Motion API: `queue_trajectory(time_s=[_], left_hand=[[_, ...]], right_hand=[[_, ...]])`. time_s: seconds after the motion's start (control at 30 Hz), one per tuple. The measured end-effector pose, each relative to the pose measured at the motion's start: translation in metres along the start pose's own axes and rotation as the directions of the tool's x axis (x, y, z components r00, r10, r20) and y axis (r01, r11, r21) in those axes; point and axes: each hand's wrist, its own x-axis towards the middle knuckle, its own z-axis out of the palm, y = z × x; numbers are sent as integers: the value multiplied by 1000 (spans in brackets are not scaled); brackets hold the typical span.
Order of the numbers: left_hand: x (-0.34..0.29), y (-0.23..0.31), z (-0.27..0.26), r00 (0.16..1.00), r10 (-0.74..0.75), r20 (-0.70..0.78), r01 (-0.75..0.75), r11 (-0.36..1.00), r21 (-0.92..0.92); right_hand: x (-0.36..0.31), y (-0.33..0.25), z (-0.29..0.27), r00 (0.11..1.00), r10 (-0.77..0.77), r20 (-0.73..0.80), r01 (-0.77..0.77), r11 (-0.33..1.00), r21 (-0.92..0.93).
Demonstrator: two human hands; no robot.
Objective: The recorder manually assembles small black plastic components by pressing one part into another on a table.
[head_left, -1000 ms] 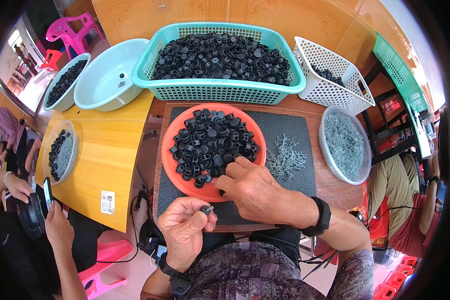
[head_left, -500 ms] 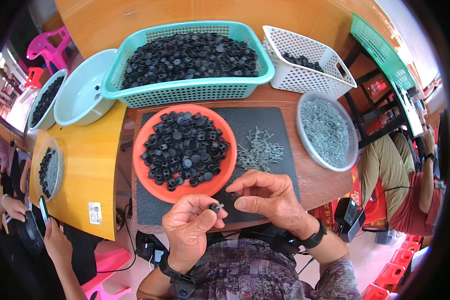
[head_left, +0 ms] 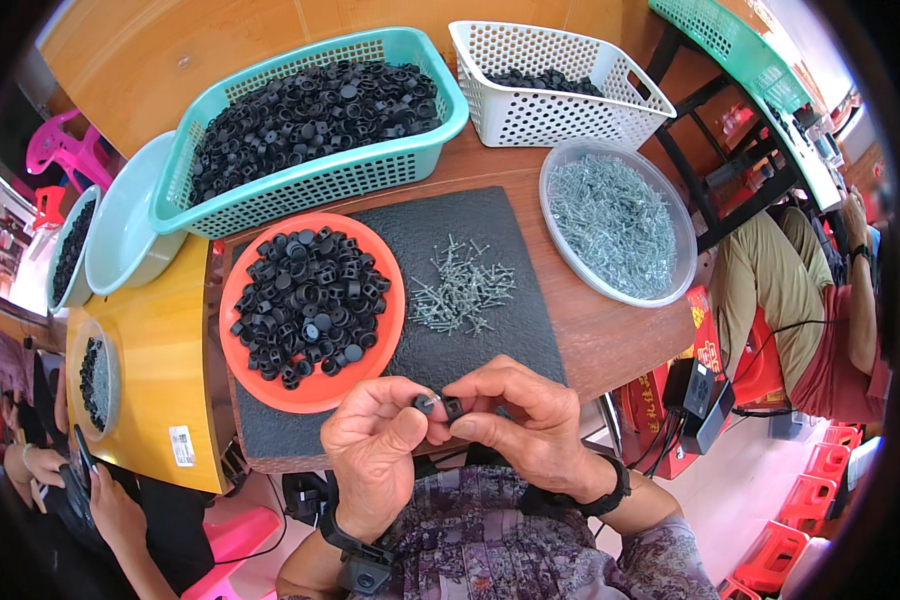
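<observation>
Near the orange bowl [head_left: 315, 393], the left hand [head_left: 378, 452] pinches a black piece [head_left: 424, 403] and the right hand [head_left: 525, 425] another piece [head_left: 453, 408]. Screws [head_left: 460, 288] lie right of the bowl, probably for easy reach.

the right edge of the dark mat [head_left: 525, 325] offers passage; screws [head_left: 462, 290] obstruct its middle, an orange basin [head_left: 395, 322] its left edge.
</observation>
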Motion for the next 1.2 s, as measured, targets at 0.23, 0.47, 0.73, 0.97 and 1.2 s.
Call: queue_trajectory(time_s=[0.23, 0.47, 0.73, 0.97, 1.2], left_hand=[[0, -5, 6, 996, -85, 15, 85, 996, 4], [-2, -3, 14, 996, -84, 5, 83, 991, 105], [-5, 2, 19, 996, -84, 4, 81, 974, 213], [-5, 4, 21, 996, -84, 34, 75, 974, 216], [-4, 6, 21, 998, -39, 49, 22, 948, 319]], right_hand=[[-6, 2, -14, 994, 99, -45, -87, 973, 212], [-5, -3, -19, 979, 201, 20, -187, 867, 462], [-6, 6, -23, 921, 357, 158, -357, 606, 711], [-7, 10, -22, 916, 359, 177, -367, 579, 728], [-8, 10, -20, 919, 363, 155, -358, 602, 714]])
